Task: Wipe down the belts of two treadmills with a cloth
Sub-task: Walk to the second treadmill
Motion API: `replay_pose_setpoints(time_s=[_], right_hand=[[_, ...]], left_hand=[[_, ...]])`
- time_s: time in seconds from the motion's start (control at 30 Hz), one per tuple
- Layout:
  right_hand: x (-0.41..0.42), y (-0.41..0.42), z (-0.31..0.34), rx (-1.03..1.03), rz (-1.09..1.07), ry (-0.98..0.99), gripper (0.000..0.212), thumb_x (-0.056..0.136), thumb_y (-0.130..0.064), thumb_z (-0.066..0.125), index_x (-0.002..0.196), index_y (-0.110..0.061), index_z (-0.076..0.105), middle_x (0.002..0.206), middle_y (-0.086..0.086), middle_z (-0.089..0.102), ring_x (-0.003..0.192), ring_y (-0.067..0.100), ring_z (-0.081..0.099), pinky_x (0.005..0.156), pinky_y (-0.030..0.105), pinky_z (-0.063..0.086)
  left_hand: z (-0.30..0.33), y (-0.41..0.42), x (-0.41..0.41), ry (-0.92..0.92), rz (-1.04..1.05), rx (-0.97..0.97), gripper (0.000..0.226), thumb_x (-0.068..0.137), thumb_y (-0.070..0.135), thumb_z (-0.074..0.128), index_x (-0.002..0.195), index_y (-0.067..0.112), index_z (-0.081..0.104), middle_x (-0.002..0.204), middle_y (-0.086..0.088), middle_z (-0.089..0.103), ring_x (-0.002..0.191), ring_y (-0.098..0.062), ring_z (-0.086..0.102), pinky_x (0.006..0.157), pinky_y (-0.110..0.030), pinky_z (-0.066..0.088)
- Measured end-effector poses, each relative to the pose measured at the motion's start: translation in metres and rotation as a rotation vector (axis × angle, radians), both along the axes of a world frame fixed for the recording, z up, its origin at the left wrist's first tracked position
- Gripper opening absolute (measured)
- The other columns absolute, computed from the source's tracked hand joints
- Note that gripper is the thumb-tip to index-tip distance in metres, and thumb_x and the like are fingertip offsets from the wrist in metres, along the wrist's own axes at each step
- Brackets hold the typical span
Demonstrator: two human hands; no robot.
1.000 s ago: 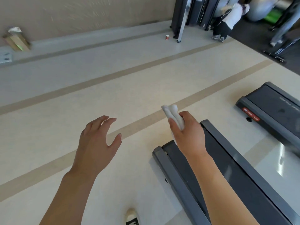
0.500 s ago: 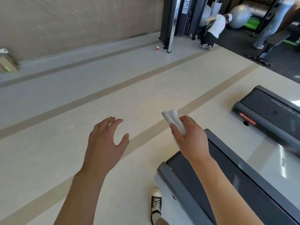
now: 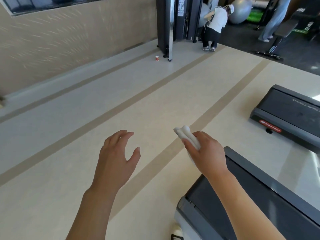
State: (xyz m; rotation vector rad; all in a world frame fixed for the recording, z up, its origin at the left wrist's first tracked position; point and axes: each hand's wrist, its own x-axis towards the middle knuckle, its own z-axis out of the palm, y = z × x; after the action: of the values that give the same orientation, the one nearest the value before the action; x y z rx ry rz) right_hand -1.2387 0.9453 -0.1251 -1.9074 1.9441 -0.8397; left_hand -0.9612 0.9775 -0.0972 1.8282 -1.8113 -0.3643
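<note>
Head view: cloth (image 3: 187, 138) half-hidden in right hand (image 3: 207, 153).

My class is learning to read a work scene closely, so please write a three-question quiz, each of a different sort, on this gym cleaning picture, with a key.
1. True or false: the white cloth is held in the right hand.
2. Multiple choice: the left hand is A) pressing on a belt, B) open and holding nothing, C) gripping the small cup.
3. Fill in: the cloth is held above the end of the near treadmill, not yet touching its ____.

Key: 1 true; 2 B; 3 belt.
</note>
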Motion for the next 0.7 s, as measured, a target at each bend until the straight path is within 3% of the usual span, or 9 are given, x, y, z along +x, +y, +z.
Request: replay_pose_setpoints(time_s=[0.27, 0.7], right_hand=[[0.023, -0.091, 0.013, 0.029, -0.091, -0.047, 0.033, 0.096, -0.051, 0.055, 0.076, -0.027, 0.046, 0.068, -0.006, 0.052, 0.059, 0.014, 0.052, 0.057, 0.04, 0.049], [0.112, -0.23, 0.037, -0.037, -0.38, -0.075, 0.027, 0.094, -0.048, 0.061, 0.083, -0.024, 0.057, 0.073, -0.006, 0.06, 0.066, 0.016, 0.058, 0.061, 0.043, 0.054]], left_hand=[[0.016, -0.105, 0.019, 0.03, -0.071, 0.018, 0.047, 0.099, 0.04, 0.06, 0.145, 0.031, 0.054, 0.152, 0.015, 0.046, 0.144, -0.01, 0.034, 0.115, -0.04, 0.041], [0.04, -0.303, 0.114, 0.038, -0.327, -0.03, 0.045, 0.099, 0.038, 0.061, 0.143, 0.03, 0.055, 0.149, 0.016, 0.047, 0.143, -0.01, 0.035, 0.115, -0.039, 0.041]])
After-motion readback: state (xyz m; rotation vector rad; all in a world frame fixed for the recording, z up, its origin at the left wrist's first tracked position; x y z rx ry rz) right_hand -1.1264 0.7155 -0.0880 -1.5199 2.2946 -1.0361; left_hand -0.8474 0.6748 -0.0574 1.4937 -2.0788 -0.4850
